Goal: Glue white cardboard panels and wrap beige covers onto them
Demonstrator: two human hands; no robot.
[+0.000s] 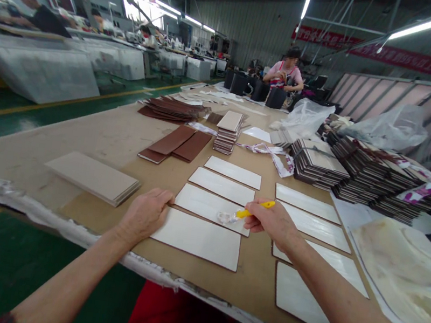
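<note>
Several white rectangular boards with brown edges lie in two columns on the brown worktable (120,141). My left hand (144,214) rests with curled fingers on the left end of the nearest white board (199,238), pressing it down. My right hand (271,222) is closed on a small brush with a yellow handle (250,212); its pale bristles touch the second white board (208,206). The right column of white boards (311,226) runs under my right forearm.
A stack of grey boards (94,178) lies to the left. Brown boards (177,144), a tall stack (228,131) and dark piles (361,173) stand behind. A glue-smeared sheet (399,267) lies at right. A person (285,74) works at the far end beside plastic bags (308,116).
</note>
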